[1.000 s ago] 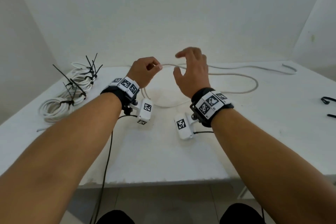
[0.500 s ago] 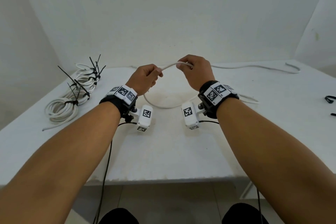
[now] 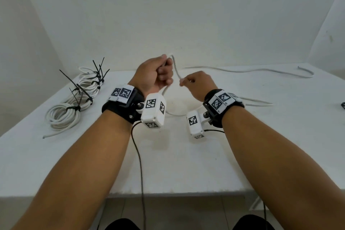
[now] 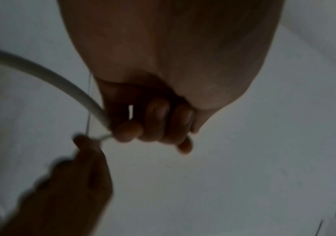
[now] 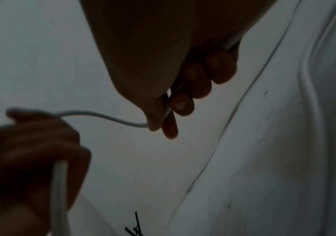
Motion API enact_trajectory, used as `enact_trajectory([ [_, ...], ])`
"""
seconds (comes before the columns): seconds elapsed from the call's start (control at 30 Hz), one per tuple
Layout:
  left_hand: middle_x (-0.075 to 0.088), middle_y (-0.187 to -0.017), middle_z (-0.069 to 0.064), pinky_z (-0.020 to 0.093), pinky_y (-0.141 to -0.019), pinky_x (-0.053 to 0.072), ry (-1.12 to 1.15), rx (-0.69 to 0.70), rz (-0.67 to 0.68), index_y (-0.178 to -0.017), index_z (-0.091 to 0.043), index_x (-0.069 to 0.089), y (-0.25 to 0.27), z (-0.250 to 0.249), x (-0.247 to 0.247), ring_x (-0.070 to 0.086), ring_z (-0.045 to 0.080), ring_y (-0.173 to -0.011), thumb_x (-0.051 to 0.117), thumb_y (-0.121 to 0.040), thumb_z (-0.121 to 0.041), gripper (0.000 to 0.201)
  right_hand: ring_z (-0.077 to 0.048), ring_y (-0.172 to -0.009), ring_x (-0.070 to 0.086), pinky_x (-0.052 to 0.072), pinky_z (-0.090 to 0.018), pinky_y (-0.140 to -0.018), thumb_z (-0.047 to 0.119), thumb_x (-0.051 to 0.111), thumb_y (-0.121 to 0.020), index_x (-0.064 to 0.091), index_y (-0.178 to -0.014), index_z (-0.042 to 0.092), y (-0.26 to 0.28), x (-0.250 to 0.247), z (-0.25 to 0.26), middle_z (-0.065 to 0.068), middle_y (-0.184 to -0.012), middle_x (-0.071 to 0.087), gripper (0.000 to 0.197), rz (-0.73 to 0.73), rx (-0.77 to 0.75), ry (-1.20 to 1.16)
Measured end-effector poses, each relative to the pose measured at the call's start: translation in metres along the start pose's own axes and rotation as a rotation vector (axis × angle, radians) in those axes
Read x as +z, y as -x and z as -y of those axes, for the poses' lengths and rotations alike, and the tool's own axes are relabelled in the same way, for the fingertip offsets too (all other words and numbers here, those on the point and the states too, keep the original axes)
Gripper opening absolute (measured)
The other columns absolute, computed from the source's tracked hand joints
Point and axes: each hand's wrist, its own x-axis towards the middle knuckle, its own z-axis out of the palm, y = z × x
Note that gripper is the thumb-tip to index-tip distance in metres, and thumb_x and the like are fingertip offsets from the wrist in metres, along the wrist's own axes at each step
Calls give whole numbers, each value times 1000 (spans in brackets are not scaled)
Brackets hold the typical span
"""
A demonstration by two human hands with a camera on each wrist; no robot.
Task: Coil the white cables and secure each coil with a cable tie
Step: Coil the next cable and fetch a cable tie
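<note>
A long white cable [image 3: 248, 70] trails across the back of the white table [image 3: 186, 164]. My left hand [image 3: 158, 74] is raised in a fist and grips the cable where it bends over at the top; a loop hangs below it to the table. My right hand [image 3: 194, 84] pinches the same cable [image 5: 102, 115] a short span further along, lower and to the right. In the left wrist view the cable [image 4: 42, 75] enters the curled fingers [image 4: 157, 121] from the left. The right wrist view shows thumb and fingertips [image 5: 181, 102] closed on the cable.
Several coiled white cables [image 3: 63, 115] bound with black cable ties [image 3: 74, 86] lie at the table's left side. A black object [image 3: 343, 105] sits at the far right edge. Black wrist-camera leads [image 3: 139, 164] hang over the table's front edge.
My right hand went from open above the cable to pinching it. My left hand then rose with its grip, and the right hand dropped lower, bending the span between them into a steep curve.
</note>
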Motion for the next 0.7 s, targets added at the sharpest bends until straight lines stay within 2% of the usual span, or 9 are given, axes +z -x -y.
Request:
enact_trajectory([
  [0.07, 42, -55, -5, 25, -55, 43, 96, -10, -8, -88, -7, 57, 2, 6, 2, 40, 10, -48, 42, -101, -19, 24, -12, -67, 55, 41, -22, -58, 39, 58, -94, 75, -82, 26, 3, 8, 7, 8, -72, 62, 25, 147, -30, 46],
  [0.17, 62, -67, 2, 28, -68, 54, 175, 74, -172, -92, -1, 63, 1, 19, -10, 60, 15, -62, 51, -98, -11, 17, -12, -68, 54, 44, -28, -67, 39, 58, -94, 78, -84, 23, 8, 14, 14, 8, -68, 58, 27, 293, -69, 99],
  [0.27, 72, -81, 7, 31, -77, 56, 110, 202, -355, -89, -1, 65, 1, 31, -26, 69, 21, -76, 53, -97, -9, 16, -7, -63, 51, 38, -25, -60, 37, 56, -95, 77, -89, 21, 9, 18, 16, 11, -67, 56, 27, 313, -83, 112],
  [0.37, 75, -87, 10, 34, -80, 57, 53, 296, -496, -88, -1, 64, -1, 29, -32, 72, 23, -80, 51, -99, -7, 18, -5, -60, 48, 34, -22, -56, 33, 52, -99, 74, -100, 23, 6, 23, 19, 10, -70, 56, 24, 250, -92, 74],
  [0.43, 75, -89, 11, 35, -81, 58, 96, 349, -499, -89, -2, 63, -3, 23, -33, 73, 25, -84, 50, -100, -7, 17, -6, -61, 49, 36, -22, -57, 33, 49, -101, 72, -106, 22, 4, 26, 23, 8, -75, 58, 26, 230, -112, 41],
  [0.53, 75, -94, 14, 36, -82, 57, 68, 423, -482, -92, -1, 63, -5, 20, -34, 73, 29, -90, 52, -99, -7, 15, -6, -58, 47, 36, -21, -57, 33, 47, -102, 72, -109, 22, 6, 29, 31, 11, -70, 54, 28, 264, -168, 35],
  [0.63, 74, -94, 15, 35, -81, 58, -197, 474, -447, -95, 0, 65, -6, 27, -39, 73, 28, -90, 52, -98, -5, 15, -5, -57, 47, 34, -19, -56, 34, 49, -101, 72, -106, 23, 8, 28, 37, 10, -68, 54, 27, 310, -223, 75],
  [0.7, 74, -89, 9, 29, -77, 58, -487, 450, -366, -95, 1, 65, -4, 30, -42, 74, 21, -83, 50, -99, -4, 16, -5, -60, 48, 34, -21, -57, 34, 53, -99, 73, -103, 20, 8, 25, 35, 9, -67, 55, 25, 281, -246, 106],
])
